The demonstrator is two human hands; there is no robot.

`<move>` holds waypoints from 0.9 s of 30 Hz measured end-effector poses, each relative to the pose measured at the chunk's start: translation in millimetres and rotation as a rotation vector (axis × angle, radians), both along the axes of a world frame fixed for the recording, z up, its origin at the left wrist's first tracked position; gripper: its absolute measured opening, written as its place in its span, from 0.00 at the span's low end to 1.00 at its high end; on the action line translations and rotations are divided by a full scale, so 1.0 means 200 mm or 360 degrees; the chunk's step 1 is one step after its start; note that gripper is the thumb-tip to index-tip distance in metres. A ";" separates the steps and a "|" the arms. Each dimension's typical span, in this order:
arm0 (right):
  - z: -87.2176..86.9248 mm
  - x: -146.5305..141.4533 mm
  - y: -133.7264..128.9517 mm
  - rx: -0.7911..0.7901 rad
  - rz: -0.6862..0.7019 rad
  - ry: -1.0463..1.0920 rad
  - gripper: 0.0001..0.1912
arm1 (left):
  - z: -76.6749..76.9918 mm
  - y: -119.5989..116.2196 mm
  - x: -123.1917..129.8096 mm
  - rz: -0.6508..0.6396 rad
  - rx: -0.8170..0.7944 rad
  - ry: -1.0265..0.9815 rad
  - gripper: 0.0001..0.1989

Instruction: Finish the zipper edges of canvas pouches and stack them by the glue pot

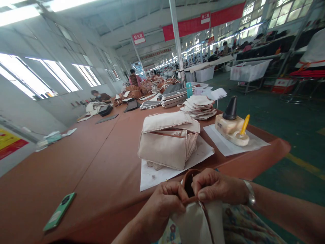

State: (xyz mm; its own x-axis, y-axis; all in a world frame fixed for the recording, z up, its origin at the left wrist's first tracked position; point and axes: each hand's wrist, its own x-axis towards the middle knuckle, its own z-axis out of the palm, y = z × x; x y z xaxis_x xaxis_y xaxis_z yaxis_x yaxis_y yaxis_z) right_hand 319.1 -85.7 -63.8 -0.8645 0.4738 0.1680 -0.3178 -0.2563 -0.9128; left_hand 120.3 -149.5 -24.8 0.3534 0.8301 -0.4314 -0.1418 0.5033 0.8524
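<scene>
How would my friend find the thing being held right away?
Start at the big brown table. By its near edge, the left hand and right hand pinch a brown-edged pale piece. Unlike the pale stack on white paper, only this piece is held.

Glare from my 10 o'clock, blown-out windows (20, 74) plus ceiling tube (19, 15), far room at 12 hazy and soft, wide-angle stretch at edges.

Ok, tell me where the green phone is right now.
In the head view, the green phone lies at the lower left, on the brown table covering, to the left of the person's left hand.
</scene>
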 end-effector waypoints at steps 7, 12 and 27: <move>-0.03 0.02 0.00 0.0070 0.0021 -0.0084 0.14 | -0.01 0.01 0.02 0.0038 -0.0038 0.0228 0.03; -0.07 0.01 0.02 -0.0026 0.0052 -0.0060 0.15 | -0.02 0.01 -0.01 -0.0059 -0.0015 0.0156 0.06; -0.07 -0.01 0.09 0.0140 0.0070 -0.0327 0.17 | -0.11 -0.07 -0.12 -0.0074 0.0025 -0.0017 0.22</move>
